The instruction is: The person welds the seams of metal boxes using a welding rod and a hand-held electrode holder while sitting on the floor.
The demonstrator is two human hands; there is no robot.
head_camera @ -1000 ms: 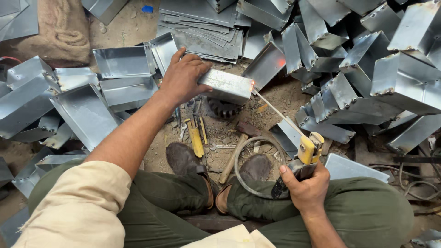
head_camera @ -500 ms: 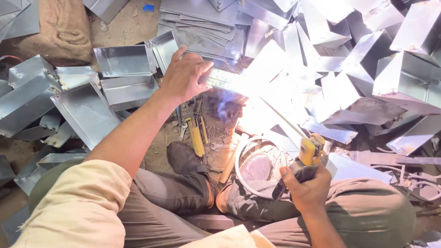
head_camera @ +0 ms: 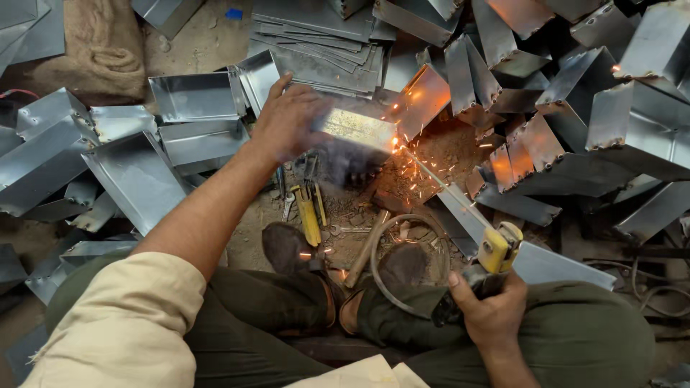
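My left hand (head_camera: pixel 287 118) grips the left end of a folded sheet-metal box (head_camera: pixel 357 129) and holds it on the ground in front of me. My right hand (head_camera: pixel 492 312) is closed on a welding electrode holder with a yellow head (head_camera: pixel 496 251). Its thin rod (head_camera: pixel 438 179) slants up to the box's right end, where orange sparks (head_camera: pixel 402 147) scatter. Smoke blurs the spot below the box. My crossed legs in dark green trousers fill the bottom of the view.
Open metal trays (head_camera: pixel 194 97) lie at the left, flat sheets (head_camera: pixel 316 43) at the top, and a pile of finished boxes (head_camera: pixel 611 108) at the right. Yellow-handled pliers (head_camera: pixel 309 215), a wooden-handled tool (head_camera: pixel 366 248) and a cable loop (head_camera: pixel 402 251) rest near my feet.
A second ago the rod just touched the box with no arc. Half a second ago a white flare flooded the centre. Now the flare has dropped to orange sparks and smoke; both hands stayed put.
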